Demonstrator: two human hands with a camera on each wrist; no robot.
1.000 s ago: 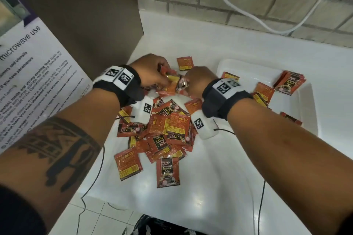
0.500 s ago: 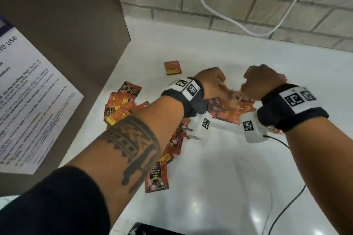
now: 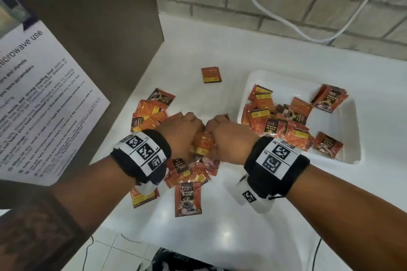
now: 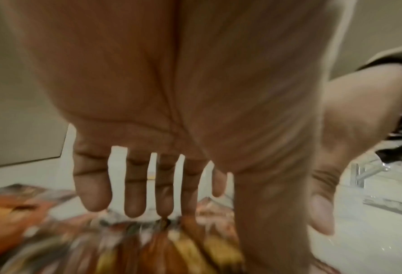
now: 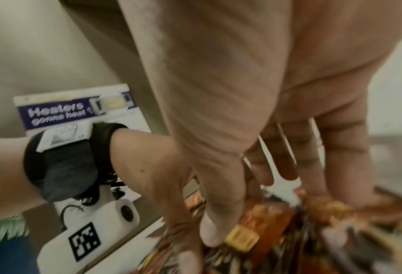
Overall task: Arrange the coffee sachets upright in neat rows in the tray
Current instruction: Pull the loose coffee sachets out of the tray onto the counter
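Orange and black coffee sachets (image 3: 152,112) lie in a loose pile on the white counter, left of the white tray (image 3: 286,75). My left hand (image 3: 180,125) and right hand (image 3: 229,136) are side by side over the pile, knuckles up, with a bunch of sachets (image 3: 201,145) between them. In the left wrist view, the left hand (image 4: 190,207) has straight, spread fingers with their tips on blurred sachets (image 4: 171,246). In the right wrist view, the right hand (image 5: 265,204) points its fingers and thumb down into the sachets (image 5: 277,222). Several sachets (image 3: 271,127) lie jumbled flat in the tray, with a small stack (image 3: 330,99) at its back right.
A single sachet (image 3: 211,75) lies apart toward the back and another (image 3: 188,199) near the front. A brown cabinet side carrying a microwave notice (image 3: 44,99) bounds the left. A white cable (image 3: 286,26) hangs on the brick wall behind.
Half a second ago both hands were over to the right with a bunch of sachets; now they are back over the pile. The tray holds more jumbled sachets than one second ago.
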